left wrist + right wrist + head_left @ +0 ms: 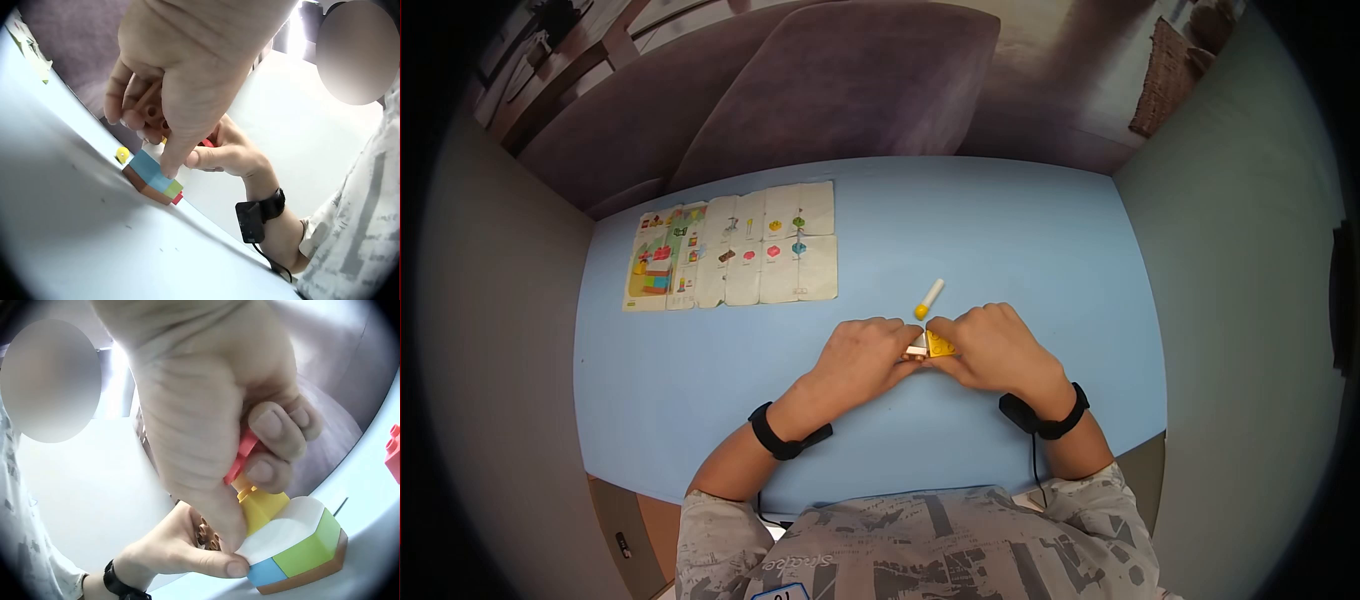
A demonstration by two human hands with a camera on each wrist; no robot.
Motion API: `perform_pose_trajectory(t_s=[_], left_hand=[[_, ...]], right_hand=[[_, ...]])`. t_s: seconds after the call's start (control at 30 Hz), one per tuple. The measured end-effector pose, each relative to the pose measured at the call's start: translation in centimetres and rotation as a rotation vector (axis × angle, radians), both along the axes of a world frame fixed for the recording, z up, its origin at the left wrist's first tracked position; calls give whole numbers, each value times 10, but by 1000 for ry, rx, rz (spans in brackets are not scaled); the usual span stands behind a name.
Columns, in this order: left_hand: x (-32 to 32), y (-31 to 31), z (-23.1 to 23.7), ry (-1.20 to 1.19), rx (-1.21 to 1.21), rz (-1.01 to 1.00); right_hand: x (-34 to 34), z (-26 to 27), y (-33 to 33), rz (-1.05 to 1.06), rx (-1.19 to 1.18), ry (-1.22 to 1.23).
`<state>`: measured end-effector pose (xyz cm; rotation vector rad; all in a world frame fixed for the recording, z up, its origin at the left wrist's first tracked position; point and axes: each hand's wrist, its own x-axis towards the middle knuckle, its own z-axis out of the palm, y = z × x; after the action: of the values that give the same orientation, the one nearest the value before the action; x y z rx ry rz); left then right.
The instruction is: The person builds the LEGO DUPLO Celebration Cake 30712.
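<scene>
A small toy brick stack (306,551) of brown, blue, green and white pieces stands low at the table between the hands. My left hand (862,360) curls its fingers around a brown toy brick (150,111) with round holes, while its thumb touches the stack's blue side (145,165). My right hand (1000,350) holds a red toy brick (240,457) in its curled fingers. Its thumb and forefinger pinch a yellow toy brick (265,507) at the white top of the stack. Part of each held brick is hidden by the fingers.
A white stick with a yellow end (930,298) lies just beyond the hands on the blue table (1000,220). The creased picture sheet (735,250) is spread at the back left. Another red brick (394,455) sits at the right wrist view's edge. Grey walls flank both sides.
</scene>
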<state>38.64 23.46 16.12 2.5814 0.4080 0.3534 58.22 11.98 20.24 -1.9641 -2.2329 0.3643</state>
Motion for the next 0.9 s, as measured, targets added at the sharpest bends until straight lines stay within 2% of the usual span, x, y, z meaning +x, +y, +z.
perform_pose_trajectory(t_s=[0.1,0.4,0.57,0.9], left_hand=[[0,0,-3,-20,-16,9],[1,1,-2,4,-74,27],[1,1,2,46,-85,23],[-2,3,-2,-142,-60,5]], right_hand=[[2,6,3,-37,-97,99],[3,8,5,-79,-131,159],[8,-1,1,-51,-63,192],[9,4,0,-55,-133,189]])
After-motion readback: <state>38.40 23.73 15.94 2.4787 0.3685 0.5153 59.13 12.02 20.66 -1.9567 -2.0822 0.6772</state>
